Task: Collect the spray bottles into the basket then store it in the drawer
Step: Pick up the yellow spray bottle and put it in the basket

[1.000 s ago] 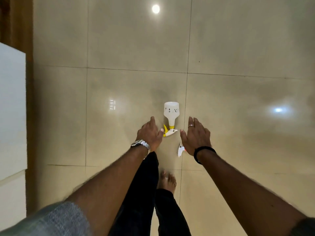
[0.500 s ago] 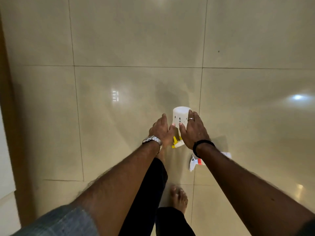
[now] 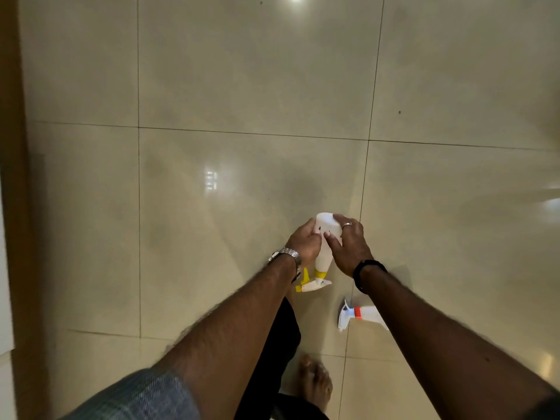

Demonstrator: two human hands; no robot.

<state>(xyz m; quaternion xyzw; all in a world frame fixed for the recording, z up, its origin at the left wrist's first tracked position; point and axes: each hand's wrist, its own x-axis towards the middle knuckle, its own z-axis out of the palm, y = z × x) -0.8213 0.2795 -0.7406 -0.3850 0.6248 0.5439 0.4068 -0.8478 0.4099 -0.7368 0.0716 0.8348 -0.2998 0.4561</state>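
Two spray bottles on the floor (image 3: 242,86); both hands — left hand (image 3: 304,241), right hand (image 3: 351,245) — grasp the yellow-nozzled bottle (image 3: 324,237). The orange-collared bottle (image 3: 360,313) lies untouched beside the right forearm.

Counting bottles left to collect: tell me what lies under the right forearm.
A second spray bottle with an orange collar lies on the floor; its trigger head and neck show, while the right forearm covers the rest of its body.

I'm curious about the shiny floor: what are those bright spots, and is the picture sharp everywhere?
Head view: the glossy tiled floor mirrors lamps as glare spots, one at the top edge, one near the middle; both hands, left hand and right hand, and the yellow-trigger spray bottle look fairly sharp; the forearms at the bottom edges smear and stretch from the wide lens; the left edge is dark.
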